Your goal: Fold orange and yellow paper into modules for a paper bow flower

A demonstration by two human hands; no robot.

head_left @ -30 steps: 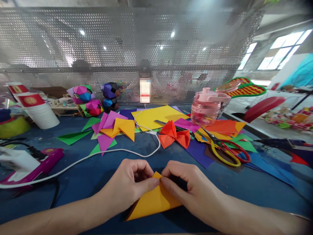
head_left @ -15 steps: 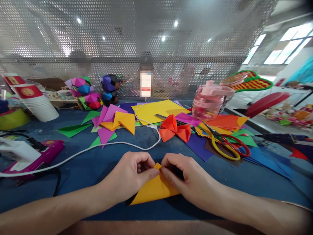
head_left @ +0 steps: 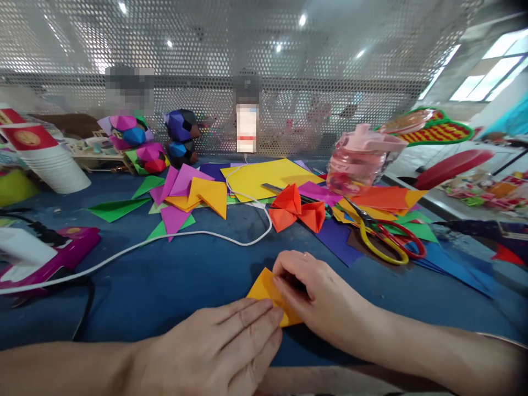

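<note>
The person's left hand (head_left: 223, 341) lies flat, its fingers straight and side by side, laid over the lower left part of a folded orange paper (head_left: 262, 283) and hiding much of it. The right hand (head_left: 317, 291) is curled, thumb and forefinger pinched together on the paper's upper right edge, the other fingers tucked under. The paper sits on the blue tabletop (head_left: 165, 291), near its front edge, one corner pointing away from the person.

Just beyond, a white cable (head_left: 198, 232) runs across from the left and bends back toward the far side, lying between the hands and much of the clutter. It passes over a large yellow sheet (head_left: 276, 176) and ends at a lit phone (head_left: 246, 129), upright before a perforated metal screen (head_left: 206, 44). Inside the bend are purple, orange and green paper pieces; just right of it stands a folded red-orange shape (head_left: 296, 209).

To the right, scissors (head_left: 364, 219) with yellow and red handles lie across a heap of coloured sheets, the loops toward the right forearm. A pink bottle (head_left: 355, 168) stands behind them, and a dark pointed tool (head_left: 487, 228) lies farther right. On the left are a magenta power strip (head_left: 78, 247), leaning paper cups (head_left: 53, 165) and many-coloured paper balls (head_left: 136, 135).
</note>
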